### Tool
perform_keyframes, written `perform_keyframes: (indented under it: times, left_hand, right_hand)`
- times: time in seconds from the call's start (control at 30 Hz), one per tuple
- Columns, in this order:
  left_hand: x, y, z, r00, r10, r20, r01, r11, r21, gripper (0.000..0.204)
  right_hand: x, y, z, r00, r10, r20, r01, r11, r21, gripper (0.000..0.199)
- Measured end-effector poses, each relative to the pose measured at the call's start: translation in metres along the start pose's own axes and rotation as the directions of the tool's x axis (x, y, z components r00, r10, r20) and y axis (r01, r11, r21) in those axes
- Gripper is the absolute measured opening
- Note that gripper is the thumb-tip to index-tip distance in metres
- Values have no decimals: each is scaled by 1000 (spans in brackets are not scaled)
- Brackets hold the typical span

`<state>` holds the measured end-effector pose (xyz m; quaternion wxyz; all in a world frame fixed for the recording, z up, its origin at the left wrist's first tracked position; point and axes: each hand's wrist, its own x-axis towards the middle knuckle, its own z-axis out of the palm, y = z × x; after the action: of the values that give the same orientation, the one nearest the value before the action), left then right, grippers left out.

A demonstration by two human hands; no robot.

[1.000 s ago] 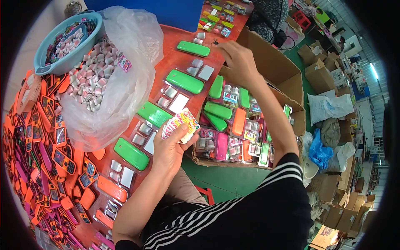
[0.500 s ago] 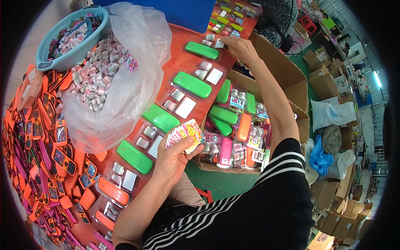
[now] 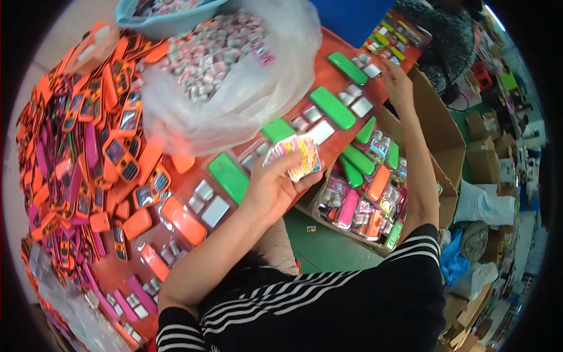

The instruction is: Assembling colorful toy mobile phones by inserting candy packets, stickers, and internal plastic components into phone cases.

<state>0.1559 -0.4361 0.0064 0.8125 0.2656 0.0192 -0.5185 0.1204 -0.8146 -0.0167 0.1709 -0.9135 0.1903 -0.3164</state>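
Note:
My left hand point(image 3: 272, 188) is closed around a fanned stack of small colourful printed cards point(image 3: 304, 154), held above the row of clear plastic trays. Stretched out to the far end of that row, my right hand point(image 3: 400, 88) has its fingers bent together beside a white card point(image 3: 372, 70); whether they grip anything is too blurred to see. That far tray also holds a green phone-shaped case point(image 3: 348, 68) and small grey-white pieces. Nearer trays hold another green case point(image 3: 332, 108), a white card point(image 3: 361, 106), and an orange case point(image 3: 183, 221).
A plastic bag point(image 3: 293, 70) of small pink and white pieces lies open beside a blue basin point(image 3: 170, 23). Orange and purple toy phones point(image 3: 121, 159) are heaped at the left. To the right, a cardboard box point(image 3: 437, 126) holds filled packs.
My view has turned, so the table and trays sit farther right in the picture. My left hand still holds the cards, and my right hand remains by the far tray.

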Motion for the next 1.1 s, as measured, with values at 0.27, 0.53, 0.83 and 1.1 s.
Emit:
perform_keyframes:
  times: [0.27,0.53,0.83,1.1]
  left_hand:
    - [-21,26,-12,978,203,-53,-204,979,-7,30]
    - [-60,24,-32,852,514,-99,-514,858,30,27]
    - [-156,47,-61,846,534,20,-519,814,261,61]
    - [-237,66,-118,574,811,-112,-548,482,683,66]
  right_hand:
    - [-77,-241,-16,717,-34,696,-495,678,543,30]
    - [-123,-305,22,899,-305,314,99,840,533,30]
    - [-157,-370,39,704,-366,609,-346,572,744,25]
    - [-196,-473,54,359,-416,836,-858,205,470,36]
